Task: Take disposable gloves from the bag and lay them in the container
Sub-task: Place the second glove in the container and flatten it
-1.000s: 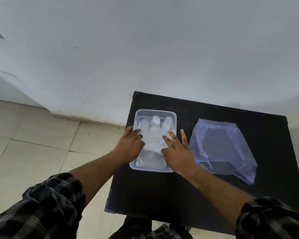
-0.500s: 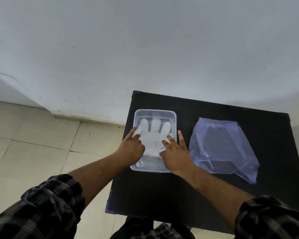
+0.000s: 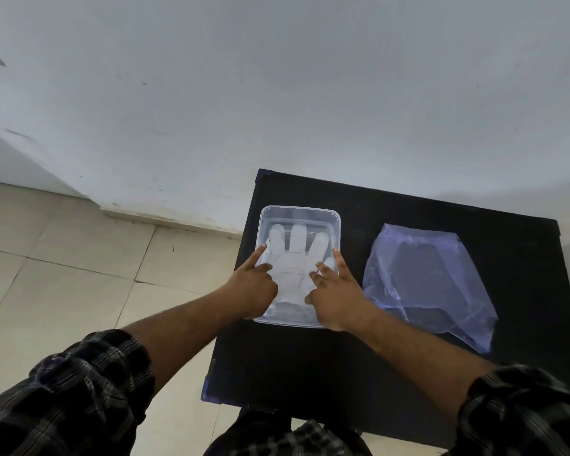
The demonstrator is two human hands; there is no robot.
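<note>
A clear rectangular plastic container (image 3: 299,212) sits on the left part of a black table (image 3: 392,373). Inside it a translucent white disposable glove (image 3: 292,258) lies flat, fingers spread toward the wall. My left hand (image 3: 254,286) rests on the glove's left side, fingertips pressing it down. My right hand (image 3: 334,292) presses the glove's right side, with the index finger along the container's right rim. Neither hand grips anything. A bluish see-through plastic bag (image 3: 425,281) lies flat to the right of the container; I cannot tell whether gloves are in it.
The table stands against a white wall (image 3: 277,93). Beige floor tiles (image 3: 63,274) lie to the left, below the table's left edge. My plaid sleeves (image 3: 63,396) fill the lower corners.
The glove, bunched a second ago, now lies spread flat with its fingers apart. Both hands slid a little outward and toward me while pressing it down.
</note>
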